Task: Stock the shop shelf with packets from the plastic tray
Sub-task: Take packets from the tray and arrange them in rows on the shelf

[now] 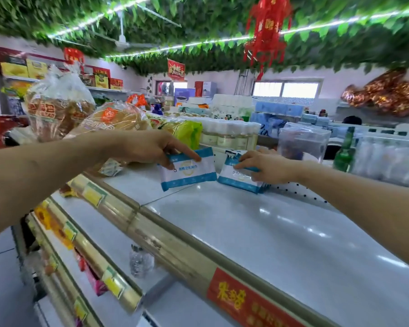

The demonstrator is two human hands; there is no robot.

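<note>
Head view, placing step: left hand point(149, 147) pinched a packet point(189, 172) mid-frame, right hand point(267, 169) gripped the shelved packets point(236, 179); next, probably seat it alongside.

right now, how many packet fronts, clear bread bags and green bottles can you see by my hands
packet fronts: 2, the left packet pinched by the left hand, the right packet gripped by the right hand; more sit behind it, count unclear
clear bread bags: 2
green bottles: 1
total: 5
</note>
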